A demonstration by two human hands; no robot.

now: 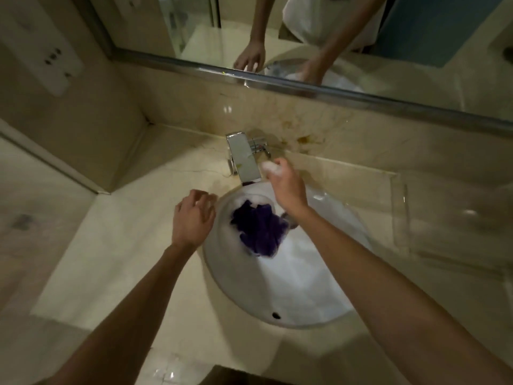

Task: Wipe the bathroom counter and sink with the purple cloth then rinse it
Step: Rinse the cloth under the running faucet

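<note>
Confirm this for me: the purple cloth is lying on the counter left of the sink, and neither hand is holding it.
Not quite. The head view shows the purple cloth bunched inside the sink, among suds below the faucet, not on the counter. The rest stands: neither the left hand nor the right hand holds it.

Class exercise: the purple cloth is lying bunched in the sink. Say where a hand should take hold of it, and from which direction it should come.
Grip the raised, crumpled folds at the middle of the purple cloth, coming straight down from above. It lies in a heap in the sink basin, probably wet, so its edges hug the bowl and offer little to pinch. The left hand, empty beside the rim, is nearer.
</note>
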